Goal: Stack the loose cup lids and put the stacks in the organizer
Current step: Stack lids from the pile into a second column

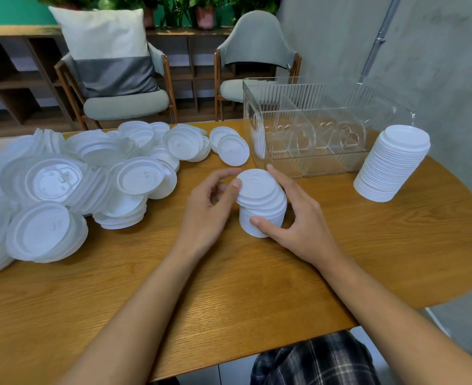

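The oval wooden table (229, 287) carries everything. Left of the grip, and well apart from it, lies the big loose pile of translucent white plastic cup lids (71, 184), most of it not yet sorted. Beyond the grip and a little to its right stands the clear ribbed plastic organizer (326, 162) with upright dividers. Its compartments look empty, and its front wall is just behind the fingers. Further right of the grip, beside the organizer, stands a tall finished stack of white lids (393, 165), upright and slightly leaning. Between the two hands is the short stack of white lids (262, 207), resting on the table. Its long axis is upright, but the upper lids are slid off toward the left and sit tilted, so I judge the stack is not yet even. The right hand (304, 218) holds it narrow, with the thumb low on the near side and the fingers curled round the far side. The left hand (207, 209) has curled fingers and pinches the rim of the top lids with the thumb. The coming move depends on this: the organizer lies ahead and to the right of the stack. The right hand is the nearer one, so it would probably carry the stack there after the left hand squares the top.
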Motion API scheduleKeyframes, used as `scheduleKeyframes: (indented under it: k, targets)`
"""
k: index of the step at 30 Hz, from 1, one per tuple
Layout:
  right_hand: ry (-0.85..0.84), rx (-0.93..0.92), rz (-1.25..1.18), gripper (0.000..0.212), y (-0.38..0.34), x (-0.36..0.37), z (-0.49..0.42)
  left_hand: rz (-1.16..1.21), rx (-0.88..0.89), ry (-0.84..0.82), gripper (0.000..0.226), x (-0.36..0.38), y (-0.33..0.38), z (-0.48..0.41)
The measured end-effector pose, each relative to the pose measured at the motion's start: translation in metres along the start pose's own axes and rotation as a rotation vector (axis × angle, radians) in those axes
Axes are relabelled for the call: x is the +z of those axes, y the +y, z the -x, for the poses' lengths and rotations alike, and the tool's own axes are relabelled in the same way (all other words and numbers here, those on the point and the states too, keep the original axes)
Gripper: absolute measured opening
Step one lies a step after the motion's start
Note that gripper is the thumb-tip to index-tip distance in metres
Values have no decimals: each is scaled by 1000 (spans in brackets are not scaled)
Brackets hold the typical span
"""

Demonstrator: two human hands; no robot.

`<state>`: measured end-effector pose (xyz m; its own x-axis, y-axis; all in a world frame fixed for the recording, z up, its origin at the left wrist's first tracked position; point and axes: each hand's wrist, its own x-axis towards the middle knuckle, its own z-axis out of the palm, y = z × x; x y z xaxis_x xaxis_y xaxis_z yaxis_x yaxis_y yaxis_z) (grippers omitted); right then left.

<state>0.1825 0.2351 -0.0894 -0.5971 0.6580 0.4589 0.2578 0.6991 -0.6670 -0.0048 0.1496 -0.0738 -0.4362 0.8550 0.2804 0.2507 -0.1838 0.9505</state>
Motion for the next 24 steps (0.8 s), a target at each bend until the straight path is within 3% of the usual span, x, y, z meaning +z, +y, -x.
scheduleKeyframes:
  k: [5,10,14,17,24]
  targets:
    - [7,-10,7,82,2,1,0,-200,29,-4,22,2,-1,4]
    - [-5,-20,6,81,0,0,1,-70,33,-159,56,-2,1,2]
    - [-11,34,-30,93,-2,-1,1,-82,54,-120,65,2,-1,3]
    - [-2,35,-40,97,-2,-1,1,-143,103,-98,64,6,0,5]
    - [4,0,12,84,6,2,0,-184,116,-131,60,6,-5,4]
